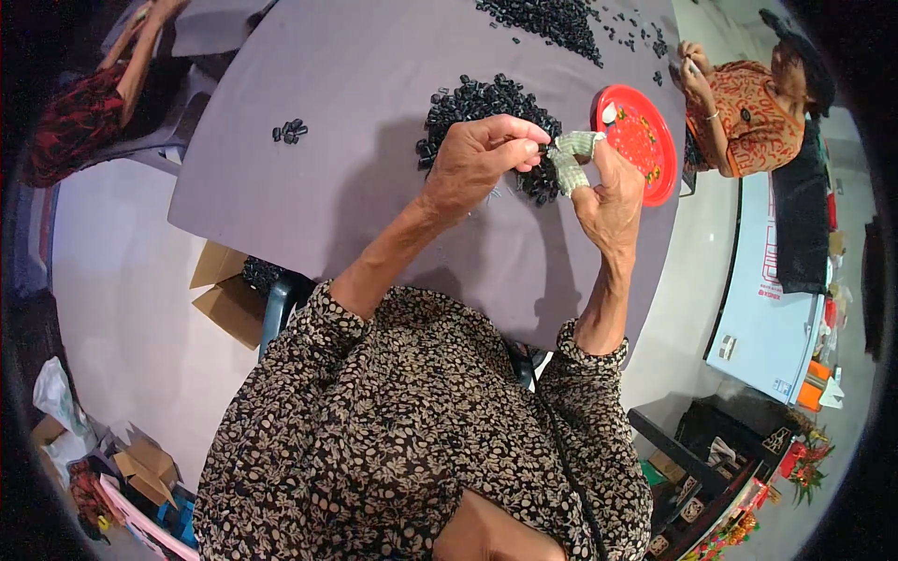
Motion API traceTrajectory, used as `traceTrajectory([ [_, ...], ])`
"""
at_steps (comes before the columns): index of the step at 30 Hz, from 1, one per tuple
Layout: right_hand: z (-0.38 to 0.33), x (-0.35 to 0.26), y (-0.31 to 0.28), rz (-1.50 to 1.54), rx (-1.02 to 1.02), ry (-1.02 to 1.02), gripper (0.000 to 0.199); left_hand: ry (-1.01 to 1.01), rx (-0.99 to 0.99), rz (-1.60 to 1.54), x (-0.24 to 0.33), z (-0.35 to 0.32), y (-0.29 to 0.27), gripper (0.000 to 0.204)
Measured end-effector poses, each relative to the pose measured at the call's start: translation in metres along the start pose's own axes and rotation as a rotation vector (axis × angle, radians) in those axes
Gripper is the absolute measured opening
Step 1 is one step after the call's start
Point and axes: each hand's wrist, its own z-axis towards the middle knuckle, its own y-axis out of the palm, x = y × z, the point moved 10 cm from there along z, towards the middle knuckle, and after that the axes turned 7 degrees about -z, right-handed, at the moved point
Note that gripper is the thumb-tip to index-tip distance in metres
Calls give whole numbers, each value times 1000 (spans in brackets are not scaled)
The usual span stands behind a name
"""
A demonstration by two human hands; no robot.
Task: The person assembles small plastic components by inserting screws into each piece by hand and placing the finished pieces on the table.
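Over a pile of small black parts [468, 101], my two hands meet at one small black piece [543, 149]. My left hand [468, 164] pinches it between thumb and fingertips. From the other side, my right hand [613, 196] closes its thumb and forefinger on the same piece. Pale green fabric covers [570, 174] wrap that thumb and forefinger. The piece is mostly hidden by the fingertips, so its exact kind cannot be made out. The pile lies on a grey-covered table [374, 84], just beyond and beneath my hands.
A red plate [668, 140] holding small items stands right of my right hand. A little cluster of black parts [290, 131] lies at left, and a larger heap [552, 23] at the far edge. Another person [748, 112] sits at right; another person's arm [131, 84] shows upper left.
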Motion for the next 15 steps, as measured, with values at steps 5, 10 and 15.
traceTrajectory([
  [5, 2, -7, 0, -108, -40, -62, 29, 57, -12, 159, 7, 0, 1, 15],
  [10, 6, -23, 2, -181, -94, -146, 28, 154, -5, 345, 17, -2, 4, 15],
  [15, 6, -26, 1, -208, -112, -159, 31, 120, 21, 350, 13, -2, 6, 15],
])
